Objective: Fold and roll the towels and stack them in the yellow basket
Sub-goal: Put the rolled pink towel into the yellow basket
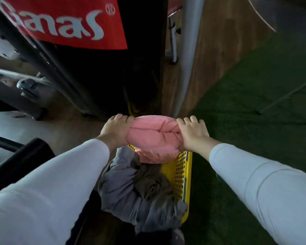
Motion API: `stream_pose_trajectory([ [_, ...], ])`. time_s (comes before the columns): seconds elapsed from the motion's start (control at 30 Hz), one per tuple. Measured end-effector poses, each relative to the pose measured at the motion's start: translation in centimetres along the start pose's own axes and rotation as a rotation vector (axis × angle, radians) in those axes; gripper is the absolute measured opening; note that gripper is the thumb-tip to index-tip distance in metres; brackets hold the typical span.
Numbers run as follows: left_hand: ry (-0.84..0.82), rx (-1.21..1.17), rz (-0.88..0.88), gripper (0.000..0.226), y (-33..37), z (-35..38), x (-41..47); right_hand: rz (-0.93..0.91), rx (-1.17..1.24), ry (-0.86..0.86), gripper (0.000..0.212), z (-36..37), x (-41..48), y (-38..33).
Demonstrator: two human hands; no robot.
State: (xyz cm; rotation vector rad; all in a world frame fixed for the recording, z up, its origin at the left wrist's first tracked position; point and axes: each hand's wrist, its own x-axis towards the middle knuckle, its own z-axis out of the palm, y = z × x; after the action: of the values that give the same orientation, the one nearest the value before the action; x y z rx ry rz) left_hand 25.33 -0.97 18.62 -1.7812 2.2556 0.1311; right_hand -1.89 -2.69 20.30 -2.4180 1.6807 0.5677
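1. I see the rolled pink towel (153,134) held above the far end of the yellow basket (181,175).
2. My left hand (114,130) grips its left end, fingers curled over.
3. My right hand (193,133) clamps the right end likewise.

Rolled pink towel (153,137) above yellow basket (181,174) (grey towels (131,191) inside).
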Motion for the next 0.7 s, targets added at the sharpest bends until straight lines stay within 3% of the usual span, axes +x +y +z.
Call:
stream_pose_trajectory([
  [0.37,-0.078,-0.002,0.003,0.077,1.4,22.2,8.0,-0.023,-0.054,-0.034,0.106,20.5,10.5,-2.3],
  [0.7,-0.136,0.126,-0.037,0.079,3.1,33.5,15.9,0.057,-0.159,-0.117,0.102,30.8,18.7,-2.8],
])
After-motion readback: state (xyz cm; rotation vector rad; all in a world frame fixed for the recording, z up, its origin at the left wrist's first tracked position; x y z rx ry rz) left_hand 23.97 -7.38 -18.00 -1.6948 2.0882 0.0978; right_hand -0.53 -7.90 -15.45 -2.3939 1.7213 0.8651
